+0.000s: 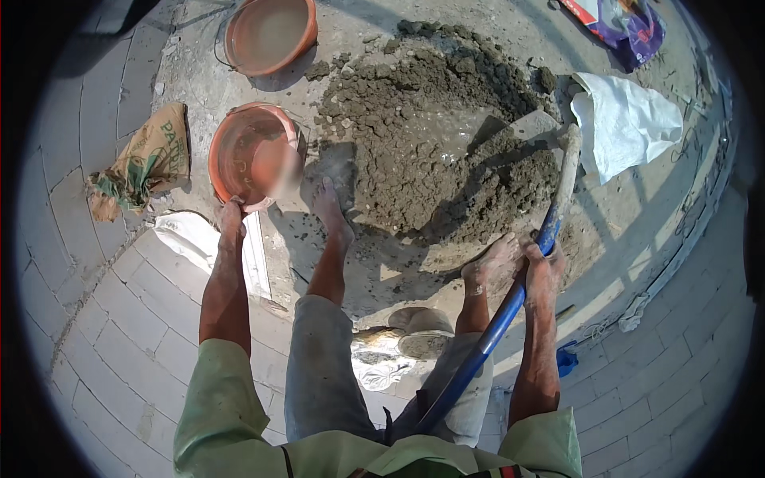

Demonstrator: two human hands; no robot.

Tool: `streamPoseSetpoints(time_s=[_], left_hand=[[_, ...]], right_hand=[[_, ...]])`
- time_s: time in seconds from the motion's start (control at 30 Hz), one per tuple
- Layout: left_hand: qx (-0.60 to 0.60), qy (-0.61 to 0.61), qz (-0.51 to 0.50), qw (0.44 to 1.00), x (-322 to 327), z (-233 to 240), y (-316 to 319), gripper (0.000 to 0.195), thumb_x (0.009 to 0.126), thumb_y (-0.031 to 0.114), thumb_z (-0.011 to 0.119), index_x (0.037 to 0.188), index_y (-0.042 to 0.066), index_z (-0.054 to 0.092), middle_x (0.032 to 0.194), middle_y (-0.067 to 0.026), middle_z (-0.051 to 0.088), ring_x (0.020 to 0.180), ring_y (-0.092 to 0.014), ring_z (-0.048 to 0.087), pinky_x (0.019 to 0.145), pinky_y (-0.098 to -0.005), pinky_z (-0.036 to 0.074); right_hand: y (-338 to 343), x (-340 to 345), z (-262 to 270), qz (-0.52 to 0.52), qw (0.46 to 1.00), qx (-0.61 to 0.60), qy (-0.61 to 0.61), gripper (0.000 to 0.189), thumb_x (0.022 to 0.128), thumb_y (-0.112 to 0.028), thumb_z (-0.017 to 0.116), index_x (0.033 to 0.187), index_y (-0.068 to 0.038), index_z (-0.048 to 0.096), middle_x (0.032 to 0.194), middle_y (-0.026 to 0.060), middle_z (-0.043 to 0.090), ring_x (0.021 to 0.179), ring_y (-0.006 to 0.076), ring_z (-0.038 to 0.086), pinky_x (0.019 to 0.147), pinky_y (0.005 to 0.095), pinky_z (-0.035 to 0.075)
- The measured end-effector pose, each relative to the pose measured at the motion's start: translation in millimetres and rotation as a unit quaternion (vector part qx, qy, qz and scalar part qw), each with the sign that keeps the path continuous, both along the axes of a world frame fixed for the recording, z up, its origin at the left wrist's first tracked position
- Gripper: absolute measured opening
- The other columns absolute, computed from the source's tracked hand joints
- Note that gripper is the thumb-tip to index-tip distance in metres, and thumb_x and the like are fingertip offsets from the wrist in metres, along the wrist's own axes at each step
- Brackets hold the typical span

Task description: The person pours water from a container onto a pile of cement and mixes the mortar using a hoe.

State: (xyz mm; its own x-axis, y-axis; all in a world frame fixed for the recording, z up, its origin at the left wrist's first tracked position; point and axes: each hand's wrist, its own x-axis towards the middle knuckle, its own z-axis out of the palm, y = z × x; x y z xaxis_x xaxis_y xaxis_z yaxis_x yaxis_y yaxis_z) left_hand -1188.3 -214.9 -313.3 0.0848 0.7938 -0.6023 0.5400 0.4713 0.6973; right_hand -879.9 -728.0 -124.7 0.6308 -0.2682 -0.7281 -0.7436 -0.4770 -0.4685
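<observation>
My left hand (232, 216) grips the near rim of an orange plastic bucket (220, 134) that is tilted and has water in it. A blurred patch covers part of the bucket's right side. My right hand (542, 263) is closed round the blue handle (508, 310) of a shovel; its far end is crusted with mortar. The shovel's blade (535, 126) rests at the right side of a heap of wet grey mortar (394, 137), which has a watery hollow in its middle. My bare feet stand at the heap's near edge.
Another orange bucket (312, 30) with cloudy liquid stands at the top. A crumpled paper bag (152, 149) lies left, a white woven sack (633, 122) right, and a purple bag (639, 36) at the upper right. A dirty container (424, 345) sits behind my feet.
</observation>
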Motion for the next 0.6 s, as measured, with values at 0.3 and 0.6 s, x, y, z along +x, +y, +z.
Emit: streamPoseSetpoints(time_s=[0.3,0.6], left_hand=[[-0.177,-0.09,0.139,0.97,48,-38,-40,0.057,0.091,0.036,0.06,0.131,0.0,0.04,0.123,-0.0167,0.052,0.112,-0.034,0.053,0.097,-0.0476,0.044],[-0.583,-0.242,-0.537,0.56,91,236,-316,0.09,0.084,0.03,0.069,0.149,0.001,0.015,0.133,-0.0193,0.051,0.129,-0.024,0.045,0.108,-0.0348,0.034]], right_hand=[[55,39,51,0.017,0.988,0.003,-0.151,0.026,0.079,-0.017,0.066,0.094,-0.001,0.051,0.055,0.0058,0.051,0.042,0.0154,0.049,0.042,0.0272,0.04],[101,110,59,0.038,0.986,0.003,-0.159,0.024,0.077,-0.017,0.066,0.087,-0.002,0.05,0.057,0.0066,0.053,0.044,0.0159,0.051,0.043,0.0287,0.042]])
